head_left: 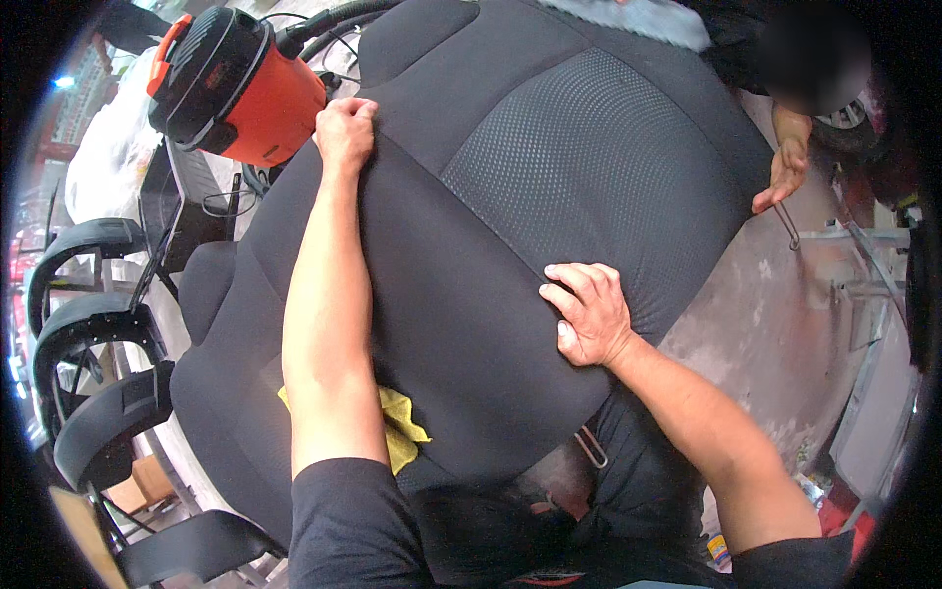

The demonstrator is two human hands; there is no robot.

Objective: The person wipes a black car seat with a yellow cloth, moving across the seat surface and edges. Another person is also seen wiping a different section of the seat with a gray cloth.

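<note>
We rest a curled left hand (345, 135) and a spread right hand (592, 314) on black upholstery (456, 294), orange vacuum (257, 103) leftward, floor (731, 363) rightward.

Blk short-slv tee (353, 520) w/ red print (549, 580) on front; dk trousers (643, 481).

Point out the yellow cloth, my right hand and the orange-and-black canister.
Yellow cloth (401, 427): head view, its exposed right portion.
Right hand (597, 316): head view, back of the hand.
Orange-and-black canister (278, 106): head view, orange side wall.

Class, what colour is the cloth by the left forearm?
The cloth is yellow, clearest in head view.
</note>
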